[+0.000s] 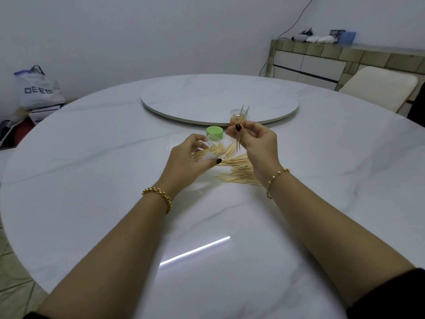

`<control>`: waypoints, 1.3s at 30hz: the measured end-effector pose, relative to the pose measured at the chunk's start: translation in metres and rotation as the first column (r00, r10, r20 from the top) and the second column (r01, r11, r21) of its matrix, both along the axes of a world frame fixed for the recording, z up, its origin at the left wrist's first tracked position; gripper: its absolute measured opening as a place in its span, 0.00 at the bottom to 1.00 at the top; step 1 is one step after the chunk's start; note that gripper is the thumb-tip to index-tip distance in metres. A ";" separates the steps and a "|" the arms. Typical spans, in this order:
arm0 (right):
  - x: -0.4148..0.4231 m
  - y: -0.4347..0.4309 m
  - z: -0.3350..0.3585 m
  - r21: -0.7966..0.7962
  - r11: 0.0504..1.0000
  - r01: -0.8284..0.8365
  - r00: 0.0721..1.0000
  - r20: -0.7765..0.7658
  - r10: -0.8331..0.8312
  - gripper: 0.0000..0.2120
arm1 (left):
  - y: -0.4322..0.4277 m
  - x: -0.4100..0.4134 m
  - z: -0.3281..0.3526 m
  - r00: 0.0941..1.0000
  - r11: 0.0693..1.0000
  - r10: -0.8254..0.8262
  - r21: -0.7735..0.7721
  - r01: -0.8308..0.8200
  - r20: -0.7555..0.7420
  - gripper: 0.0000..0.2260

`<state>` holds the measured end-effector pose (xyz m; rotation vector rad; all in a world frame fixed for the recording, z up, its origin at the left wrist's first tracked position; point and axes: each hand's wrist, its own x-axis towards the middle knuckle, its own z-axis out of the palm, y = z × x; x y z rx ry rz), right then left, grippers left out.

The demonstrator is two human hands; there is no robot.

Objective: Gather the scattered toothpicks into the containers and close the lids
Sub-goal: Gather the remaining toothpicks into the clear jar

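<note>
My left hand [187, 158] grips a clear plastic container [212, 147], tilted on its side with toothpicks inside it. My right hand [255, 140] pinches a few toothpicks [238, 142] that point down, just right of that container's mouth. A pile of scattered toothpicks [239, 172] lies on the white table [96, 171] under and between my hands. A second clear container [239, 117] stands upright behind my right hand, with toothpicks sticking out of its top. A green lid [215, 131] sits on the table behind the tilted container.
A round white turntable [218, 97] lies in the middle of the table behind the containers. A cream chair [379, 86] stands at the far right, a tiled sideboard [345, 58] behind it. A plastic bag [38, 88] sits on the floor at the left.
</note>
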<state>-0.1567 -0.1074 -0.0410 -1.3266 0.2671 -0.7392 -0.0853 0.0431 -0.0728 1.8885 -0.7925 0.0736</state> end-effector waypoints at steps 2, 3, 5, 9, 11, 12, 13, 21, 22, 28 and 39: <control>0.000 0.002 0.005 0.083 0.996 -0.032 0.998 0.055 0.027 0.09 | -0.002 -0.001 0.000 1.000 1.000 -0.015 0.012 0.015 0.017 0.23; -0.001 0.004 0.008 0.110 0.993 -0.043 0.997 0.075 0.035 0.09 | -0.002 -0.002 0.000 0.999 1.000 -0.022 0.020 0.021 0.028 0.24; -0.002 0.007 0.011 0.140 0.988 -0.058 0.994 0.101 0.044 0.09 | -0.003 -0.003 0.000 0.998 0.999 -0.036 0.041 0.034 0.055 0.24; -0.002 0.013 0.013 0.193 0.977 -0.092 0.989 0.129 0.068 0.07 | -0.004 -0.006 -0.001 0.996 0.997 -0.059 0.049 0.056 0.070 0.24; -0.001 0.015 0.010 0.199 0.974 -0.106 0.990 0.115 0.084 0.06 | -0.005 -0.007 0.001 0.996 0.998 -0.061 0.036 0.059 0.058 0.24; 0.000 0.016 0.008 0.181 0.977 -0.112 0.991 0.095 0.096 0.05 | -0.005 -0.007 0.001 0.997 0.998 -0.057 0.022 0.056 0.045 0.24; 0.000 0.017 0.005 0.151 0.981 -0.117 0.992 0.067 0.108 0.05 | -0.006 -0.007 0.002 0.998 0.999 -0.050 0.007 0.049 0.029 0.24; 0.004 0.017 -0.006 -0.021 1.000 -0.021 0.999 -0.029 0.020 0.03 | -0.005 -0.004 0.000 1.000 1.000 -0.010 -0.003 0.010 -0.018 0.24; 0.005 0.017 -0.006 -0.041 0.999 -0.013 0.999 -0.041 0.011 0.04 | -0.006 -0.003 0.000 1.000 1.000 -0.010 -0.003 0.010 -0.018 0.24; 0.006 0.017 -0.010 -0.143 0.990 0.002 0.997 -0.079 -0.014 0.11 | -0.006 -0.004 0.000 1.000 1.000 -0.009 0.001 0.009 -0.018 0.24; 0.004 0.020 -0.013 -0.198 0.975 -0.099 0.980 -0.192 0.060 0.14 | -0.005 -0.004 0.003 1.000 1.000 -0.009 -0.009 0.009 -0.025 0.23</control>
